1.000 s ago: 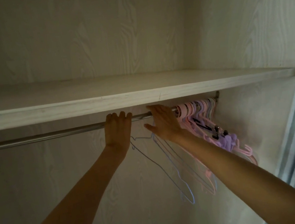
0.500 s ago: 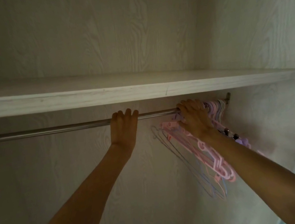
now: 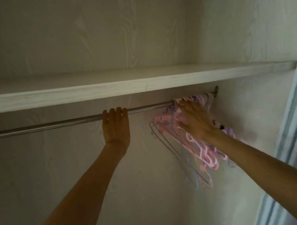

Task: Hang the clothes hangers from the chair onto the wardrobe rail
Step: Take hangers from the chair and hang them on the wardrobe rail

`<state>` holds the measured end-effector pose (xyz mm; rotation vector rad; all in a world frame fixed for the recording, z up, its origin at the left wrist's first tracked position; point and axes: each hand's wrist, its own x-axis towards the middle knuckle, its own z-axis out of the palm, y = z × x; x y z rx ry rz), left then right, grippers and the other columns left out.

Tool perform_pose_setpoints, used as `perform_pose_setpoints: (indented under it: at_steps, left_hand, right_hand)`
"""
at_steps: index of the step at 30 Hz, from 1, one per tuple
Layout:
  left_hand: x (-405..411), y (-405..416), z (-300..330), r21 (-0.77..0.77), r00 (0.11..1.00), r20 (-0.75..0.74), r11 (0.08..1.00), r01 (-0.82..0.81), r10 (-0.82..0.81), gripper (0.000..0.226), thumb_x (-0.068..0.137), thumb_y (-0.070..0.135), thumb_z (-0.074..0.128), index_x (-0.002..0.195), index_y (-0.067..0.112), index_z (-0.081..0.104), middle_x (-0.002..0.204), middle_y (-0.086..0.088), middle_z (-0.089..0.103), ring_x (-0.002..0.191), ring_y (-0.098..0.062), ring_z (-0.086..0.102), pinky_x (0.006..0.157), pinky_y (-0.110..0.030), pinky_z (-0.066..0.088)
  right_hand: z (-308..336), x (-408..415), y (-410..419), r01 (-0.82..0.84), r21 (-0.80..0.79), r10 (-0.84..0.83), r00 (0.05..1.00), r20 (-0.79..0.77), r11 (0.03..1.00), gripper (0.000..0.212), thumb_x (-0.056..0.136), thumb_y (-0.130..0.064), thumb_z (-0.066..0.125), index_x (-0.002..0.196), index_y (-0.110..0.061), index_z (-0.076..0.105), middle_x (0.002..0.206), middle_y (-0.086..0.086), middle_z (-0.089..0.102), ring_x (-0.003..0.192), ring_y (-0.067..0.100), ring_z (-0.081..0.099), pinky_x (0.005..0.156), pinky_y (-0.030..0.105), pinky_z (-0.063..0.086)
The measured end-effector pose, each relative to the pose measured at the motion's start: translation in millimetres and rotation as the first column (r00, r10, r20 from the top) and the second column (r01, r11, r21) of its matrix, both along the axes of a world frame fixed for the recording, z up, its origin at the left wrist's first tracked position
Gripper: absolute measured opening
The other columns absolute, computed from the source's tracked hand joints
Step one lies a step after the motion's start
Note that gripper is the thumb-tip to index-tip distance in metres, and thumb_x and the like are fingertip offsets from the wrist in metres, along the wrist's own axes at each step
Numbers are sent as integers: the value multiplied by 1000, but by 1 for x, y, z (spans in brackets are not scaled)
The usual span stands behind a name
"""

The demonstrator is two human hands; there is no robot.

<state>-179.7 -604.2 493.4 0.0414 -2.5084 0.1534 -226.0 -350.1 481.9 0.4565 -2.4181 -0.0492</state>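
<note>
Right hand (image 3: pixel 194 119) shifted down hangers (image 3: pixel 196 149), pale wardrobe

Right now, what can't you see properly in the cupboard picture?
Head view:
- Hangers: bunched, blurred and partly behind the right hand; no count possible.
- Rail: left end cut off by the picture edge.
- Left hand: fingertips hidden over the rail.
- Chair: out of frame.

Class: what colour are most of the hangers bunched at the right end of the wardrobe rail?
Mostly pink hangers, with a few thin blue ones, seen in the head view.
</note>
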Motion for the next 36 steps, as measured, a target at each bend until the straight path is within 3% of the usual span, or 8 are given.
perform_pose_setpoints:
  at_steps: [3, 6, 9, 19, 24, 31, 33, 36]
  left_hand:
    - [14, 5, -16, 28, 999, 28, 999, 34, -35, 74, 90, 18, 51, 151, 14, 7, 159, -5, 7, 147, -23, 7, 119, -41, 0]
    - [37, 25, -44, 126, 975, -5, 967, 222, -223, 68, 86, 4, 51, 147, 19, 27, 148, -6, 37, 133, -24, 40, 114, -36, 24]
    - [64, 51, -77, 236, 929, 87, 913, 333, -361, 55, 86, 1, 48, 136, 24, 46, 121, -1, 62, 100, -21, 63, 84, -31, 47]
    - [164, 184, -178, 499, 633, 380, 726, 473, -674, 25, 86, 16, 52, 104, 27, 66, 112, -4, 67, 103, -29, 62, 87, -31, 46]
    - [208, 268, -237, 527, 438, 482, 650, 547, -759, 24, 87, 20, 51, 105, 28, 66, 112, 2, 68, 103, -23, 63, 88, -28, 45]
    - [217, 416, -331, 591, 52, 750, 703, 396, -659, 25, 88, 19, 56, 110, 24, 67, 122, 1, 64, 115, -21, 59, 101, -31, 45]
    - [215, 447, -365, 563, -3, 795, 735, 377, -607, 27, 88, 18, 57, 114, 19, 65, 125, -2, 62, 116, -23, 58, 103, -34, 44]
    - [209, 487, -420, 536, -14, 827, 782, 318, -562, 30, 88, 18, 56, 117, 17, 64, 129, -6, 60, 117, -26, 57, 104, -33, 42]
  right_hand:
    - [-10, 39, 7, -56, -20, 57, 998, 12, 998, 40, 83, -24, 65, 119, -7, 60, 120, 14, 62, 109, 33, 59, 90, 39, 46]
    - [-26, 91, 13, 0, -200, 27, 991, 131, 980, 28, 86, -20, 58, 113, -13, 61, 103, 8, 69, 93, 29, 65, 74, 36, 51]
    - [-58, 144, 23, 153, -282, -75, 960, 268, 947, 25, 91, -26, 54, 116, -25, 58, 94, -1, 72, 87, 22, 67, 66, 27, 44]
    - [-183, 343, 132, 628, -140, -408, 643, 648, 766, 24, 94, -22, 44, 107, -22, 65, 109, 4, 68, 99, 25, 63, 84, 32, 47]
    - [-245, 422, 213, 835, -205, -467, 470, 749, 511, 22, 91, -21, 49, 102, -24, 68, 112, 1, 66, 106, 23, 59, 86, 29, 44]
    - [-333, 496, 348, 961, -193, -317, 249, 915, 197, 17, 89, -18, 52, 89, -24, 68, 86, 1, 71, 91, 23, 68, 87, 36, 53]
    - [-359, 508, 378, 976, -151, -266, 189, 945, 156, 16, 89, -18, 51, 86, -25, 65, 66, -9, 65, 81, 18, 69, 87, 35, 53]
    - [-404, 514, 415, 986, -100, -182, 124, 975, 134, 15, 90, -17, 51, 86, -24, 63, 61, -12, 60, 85, 19, 69, 87, 34, 53]
